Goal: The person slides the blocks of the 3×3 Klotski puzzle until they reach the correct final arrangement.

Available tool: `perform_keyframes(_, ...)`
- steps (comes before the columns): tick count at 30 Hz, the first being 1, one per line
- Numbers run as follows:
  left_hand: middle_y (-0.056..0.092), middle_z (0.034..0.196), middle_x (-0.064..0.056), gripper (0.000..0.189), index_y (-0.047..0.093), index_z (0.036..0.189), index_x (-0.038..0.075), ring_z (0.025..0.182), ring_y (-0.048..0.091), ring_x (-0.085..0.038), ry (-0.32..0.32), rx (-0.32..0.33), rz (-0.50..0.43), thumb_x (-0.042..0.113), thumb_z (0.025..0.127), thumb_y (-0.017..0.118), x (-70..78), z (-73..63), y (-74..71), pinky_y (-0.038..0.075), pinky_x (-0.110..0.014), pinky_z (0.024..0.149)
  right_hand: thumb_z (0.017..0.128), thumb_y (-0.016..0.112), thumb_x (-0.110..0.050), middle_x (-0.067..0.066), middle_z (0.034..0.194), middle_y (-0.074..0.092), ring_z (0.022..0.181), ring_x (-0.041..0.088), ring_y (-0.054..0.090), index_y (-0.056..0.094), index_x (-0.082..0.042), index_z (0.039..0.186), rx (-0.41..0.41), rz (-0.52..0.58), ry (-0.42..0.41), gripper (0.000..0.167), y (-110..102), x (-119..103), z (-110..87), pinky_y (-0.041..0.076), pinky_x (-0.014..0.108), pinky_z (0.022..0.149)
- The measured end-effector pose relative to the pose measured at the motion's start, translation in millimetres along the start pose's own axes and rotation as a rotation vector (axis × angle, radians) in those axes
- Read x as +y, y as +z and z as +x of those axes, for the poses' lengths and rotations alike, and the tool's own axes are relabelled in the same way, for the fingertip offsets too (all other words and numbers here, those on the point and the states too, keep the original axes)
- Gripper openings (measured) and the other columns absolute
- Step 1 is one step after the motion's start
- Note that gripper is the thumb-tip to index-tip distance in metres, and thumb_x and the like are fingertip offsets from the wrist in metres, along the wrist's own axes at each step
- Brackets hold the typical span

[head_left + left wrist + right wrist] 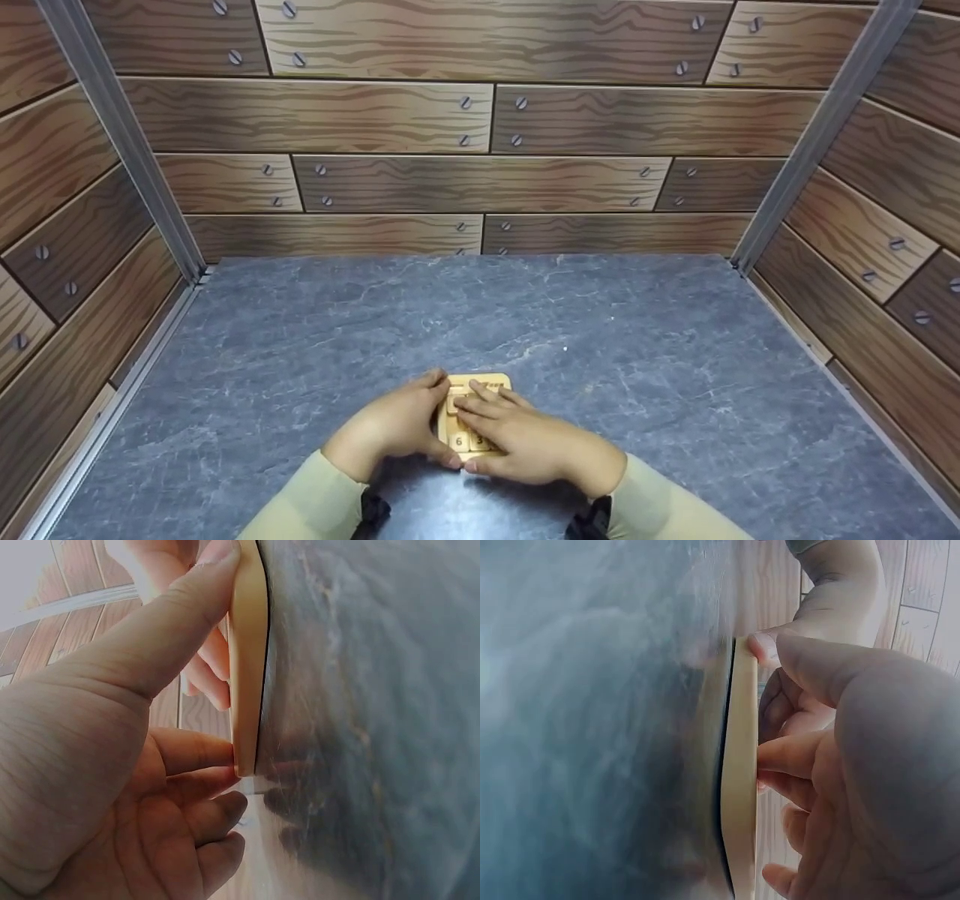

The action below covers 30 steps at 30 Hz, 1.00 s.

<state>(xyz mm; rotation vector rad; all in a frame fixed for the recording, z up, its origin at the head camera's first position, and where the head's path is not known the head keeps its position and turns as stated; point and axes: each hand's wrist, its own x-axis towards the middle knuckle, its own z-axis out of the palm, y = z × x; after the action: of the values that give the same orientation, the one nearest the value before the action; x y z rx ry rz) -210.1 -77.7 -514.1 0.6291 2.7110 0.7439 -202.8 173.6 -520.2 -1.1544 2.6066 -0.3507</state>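
A wooden number slide puzzle [454, 450] lies flat on the grey marbled tabletop, near its front middle. My left hand [397, 421] grips the puzzle's left side, thumb on the near edge and fingertips at the far corner. In the left wrist view the puzzle's pale side [249, 667] shows between that thumb and the fingers. My right hand [525, 442] lies over the puzzle's right part, its fingertips touching the tiles and its thumb at the near edge. A tile marked 6 [458, 441] shows at the lower left; the right hand hides several others.
Wood-patterned walls [480, 112] stand behind and on both sides, with grey metal posts [124, 142] at the corners. The marbled tabletop [637, 360] stretches out behind and beside the puzzle.
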Motion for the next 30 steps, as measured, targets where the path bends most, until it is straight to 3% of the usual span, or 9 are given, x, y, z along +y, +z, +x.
perform_keyframes(8, 0.032, 0.183, -0.029, 0.131, 0.040, 0.172, -0.006, 0.169, 0.038, -0.049, -0.015, -0.003, -0.006, 0.050, 0.073, 0.107, 0.1, -1.8, -0.6, 0.036, -0.063, 0.140, 0.111, 0.061, -0.061, -0.003, 0.187, 0.034, 0.178, 0.027, 0.024, 0.046, -0.015, 0.174, 0.015, -0.021, -0.008, 0.080, -2, -7, 0.4, 0.020, 0.060, 0.146)
perform_keyframes(15, 0.032, 0.183, -0.028, 0.131, 0.039, 0.172, -0.006, 0.170, 0.038, -0.048, -0.015, -0.009, -0.004, 0.051, 0.074, 0.106, 0.8, -2.6, -1.4, 0.037, -0.062, 0.139, 0.110, 0.067, -0.053, 0.001, 0.174, 0.056, 0.168, 0.032, 0.045, 0.063, -0.011, 0.161, 0.055, -0.036, -0.035, 0.065, -5, -15, 0.4, 0.030, 0.058, 0.144)
perform_keyframes(20, 0.033, 0.183, -0.029, 0.132, 0.039, 0.172, -0.006, 0.169, 0.039, -0.049, -0.007, -0.005, -0.002, 0.051, 0.074, 0.107, 0.4, -2.1, -1.4, 0.037, -0.063, 0.139, 0.110, 0.068, -0.050, 0.002, 0.169, 0.061, 0.168, 0.028, 0.047, 0.070, -0.010, 0.152, 0.074, -0.032, -0.045, 0.058, -4, -16, 0.9, 0.031, 0.056, 0.143)
perform_keyframes(24, 0.032, 0.183, -0.029, 0.133, 0.039, 0.172, -0.006, 0.169, 0.039, -0.049, -0.007, -0.003, -0.005, 0.051, 0.073, 0.107, 0.5, -2.4, -1.4, 0.037, -0.063, 0.139, 0.110, 0.069, -0.048, 0.001, 0.163, 0.066, 0.158, 0.028, 0.057, 0.072, -0.012, 0.149, 0.116, -0.017, -0.053, 0.053, -3, -15, 1.8, 0.040, 0.054, 0.139)
perform_keyframes(30, 0.031, 0.184, -0.029, 0.133, 0.038, 0.172, -0.006, 0.169, 0.038, -0.050, -0.009, -0.006, -0.005, 0.051, 0.073, 0.106, 2.3, -2.3, -1.9, 0.036, -0.063, 0.139, 0.107, 0.072, -0.044, 0.003, 0.156, 0.068, 0.151, 0.028, 0.062, 0.073, -0.011, 0.145, 0.191, -0.034, 0.009, 0.050, -3, -9, 2.2, 0.048, 0.053, 0.134)
